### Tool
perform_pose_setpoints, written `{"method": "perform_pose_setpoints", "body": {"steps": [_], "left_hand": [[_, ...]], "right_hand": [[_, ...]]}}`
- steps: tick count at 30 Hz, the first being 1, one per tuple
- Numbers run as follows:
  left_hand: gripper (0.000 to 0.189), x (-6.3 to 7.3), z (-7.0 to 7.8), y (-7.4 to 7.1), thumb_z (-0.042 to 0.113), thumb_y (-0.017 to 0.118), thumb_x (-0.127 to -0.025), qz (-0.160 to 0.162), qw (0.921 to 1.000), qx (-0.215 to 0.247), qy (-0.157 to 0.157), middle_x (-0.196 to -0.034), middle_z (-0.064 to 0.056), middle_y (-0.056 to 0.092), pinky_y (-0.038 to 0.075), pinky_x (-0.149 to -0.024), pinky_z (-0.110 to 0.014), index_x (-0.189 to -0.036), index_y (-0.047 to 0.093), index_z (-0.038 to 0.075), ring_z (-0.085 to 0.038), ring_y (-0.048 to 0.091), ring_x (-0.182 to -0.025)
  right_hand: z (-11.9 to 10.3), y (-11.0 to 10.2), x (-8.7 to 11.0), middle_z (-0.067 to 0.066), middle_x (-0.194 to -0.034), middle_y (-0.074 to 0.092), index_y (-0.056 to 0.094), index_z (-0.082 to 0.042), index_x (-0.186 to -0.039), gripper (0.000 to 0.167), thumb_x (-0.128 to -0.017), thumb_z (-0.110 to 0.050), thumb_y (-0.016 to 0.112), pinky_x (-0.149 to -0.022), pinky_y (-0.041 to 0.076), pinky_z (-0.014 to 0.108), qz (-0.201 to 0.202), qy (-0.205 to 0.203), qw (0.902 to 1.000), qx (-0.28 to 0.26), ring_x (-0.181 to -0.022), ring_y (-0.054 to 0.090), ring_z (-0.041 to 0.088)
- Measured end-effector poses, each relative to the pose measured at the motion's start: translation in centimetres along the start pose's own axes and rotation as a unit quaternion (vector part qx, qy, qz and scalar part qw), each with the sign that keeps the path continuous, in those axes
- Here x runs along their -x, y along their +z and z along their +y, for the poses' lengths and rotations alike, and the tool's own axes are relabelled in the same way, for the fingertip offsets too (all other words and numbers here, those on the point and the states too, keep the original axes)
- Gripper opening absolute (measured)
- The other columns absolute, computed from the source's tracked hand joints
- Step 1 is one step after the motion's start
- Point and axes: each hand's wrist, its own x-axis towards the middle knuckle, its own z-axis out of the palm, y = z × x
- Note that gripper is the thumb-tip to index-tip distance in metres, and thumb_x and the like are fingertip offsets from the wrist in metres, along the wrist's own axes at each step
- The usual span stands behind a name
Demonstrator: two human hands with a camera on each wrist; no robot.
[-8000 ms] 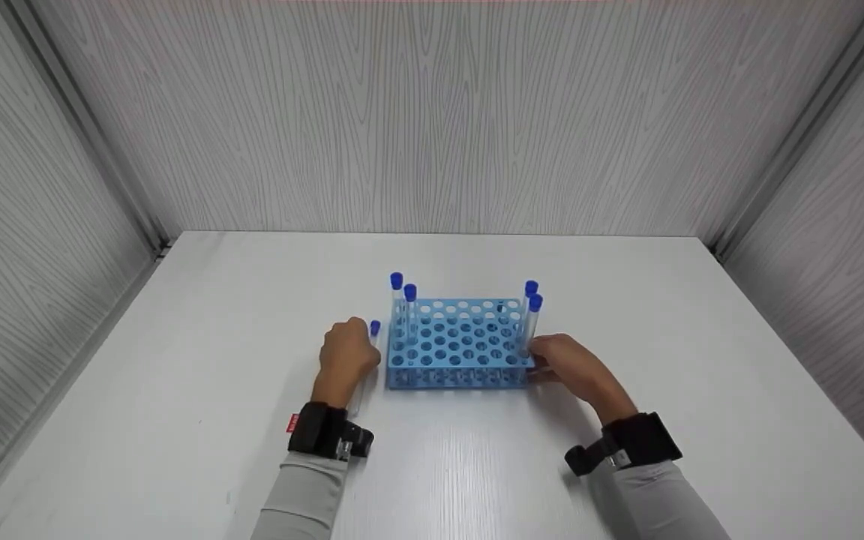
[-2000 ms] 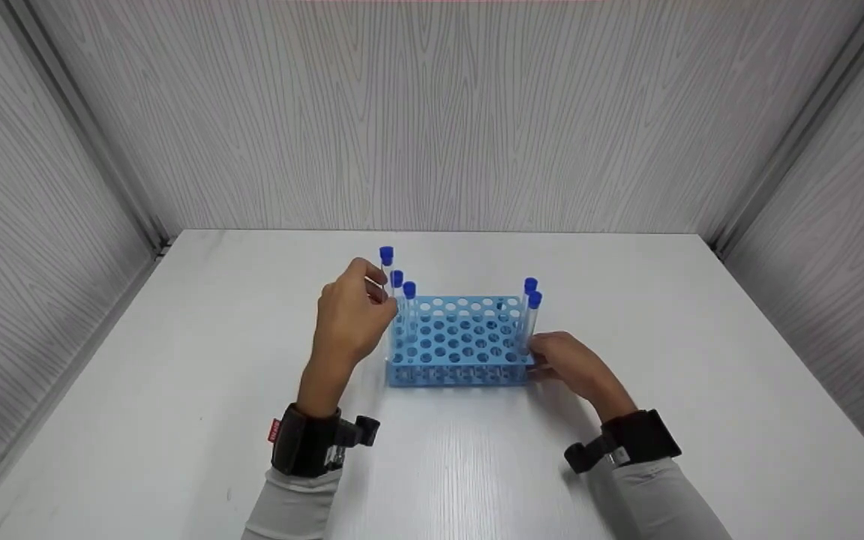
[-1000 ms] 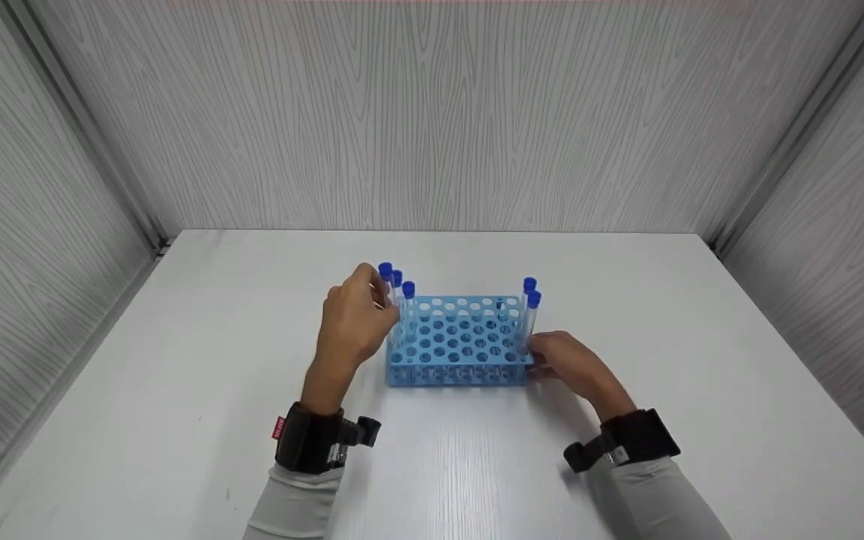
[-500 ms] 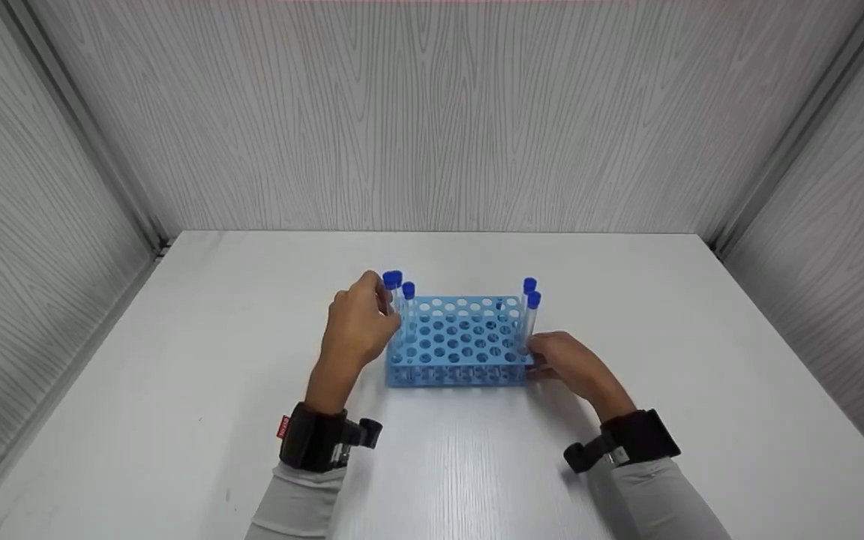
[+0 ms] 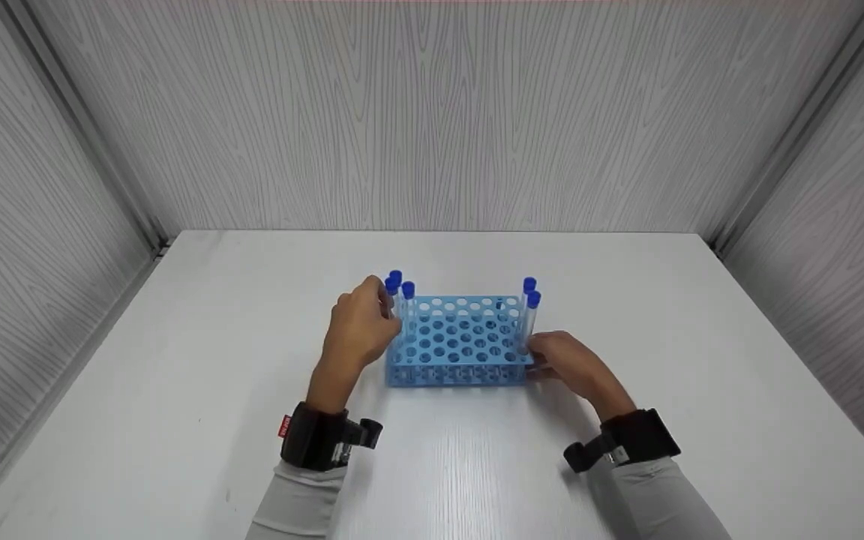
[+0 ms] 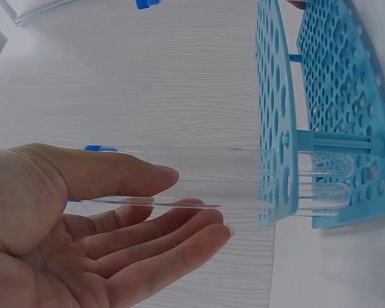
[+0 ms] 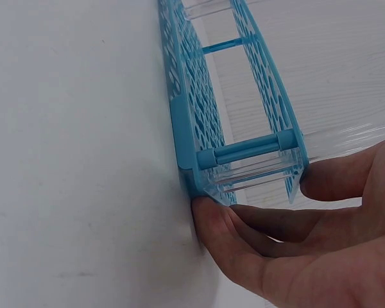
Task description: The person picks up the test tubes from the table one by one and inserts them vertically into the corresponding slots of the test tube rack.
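A light-blue test tube rack [image 5: 462,365] stands on the table, its plates full of round holes. My left hand [image 5: 361,322] pinches a clear test tube [image 5: 392,288] with a blue cap at the rack's left end. In the left wrist view, the thumb lies along one side of the tube [image 6: 231,196] and the fingers on the other; its rounded end is below the rack's upper plate. Two more capped tubes [image 5: 409,292] stand close by. My right hand [image 5: 571,367] grips the rack's right end, thumb at the upper plate [image 7: 295,147] and fingers at the base.
Two capped test tubes [image 5: 532,307] stand upright at the rack's right end, just above the right hand. The white table [image 5: 462,465] extends around the rack. Wood-grain panels [image 5: 432,120] rise behind it and at both sides.
My left hand has picked up the test tube from the table left of the rack, raised it over the left end and lowered it into a hole. The right hand has stayed at the rack.
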Motion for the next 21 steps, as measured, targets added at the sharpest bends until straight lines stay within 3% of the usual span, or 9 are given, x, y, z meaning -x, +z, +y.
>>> {"method": "perform_pose_setpoints", "body": {"steps": [16, 21], "left_hand": [[0.022, -0.25, -0.35, 0.40, 0.004, 0.068, -0.087, -0.018, 0.9998, -0.003, -0.008, -0.095, -0.013, 0.069, 0.053, -0.068, -0.033, -0.108, 0.062, 0.002, -0.023, 0.063, -0.080], [0.022, -0.30, -0.39, 0.38, 0.003, 0.068, -0.087, -0.018, 0.9998, 0.000, -0.007, -0.095, -0.012, 0.068, 0.052, -0.069, -0.033, -0.107, 0.061, 0.002, -0.023, 0.062, -0.081]], "right_hand": [[0.19, -0.06, -0.14, 0.020, -0.123, 0.062, 0.059, 0.012, -0.129, 0.045, -0.100, -0.016, 0.038, -0.105, 0.051, 0.048, -0.007, 0.006, 0.9999, -0.010, -0.115, 0.063, 0.031], [0.10, -0.04, -0.15, 0.017, -0.116, 0.062, 0.060, 0.011, -0.123, 0.041, -0.100, -0.016, 0.039, -0.105, 0.051, 0.047, -0.002, 0.006, 1.0000, -0.007, -0.112, 0.063, 0.030]]}}
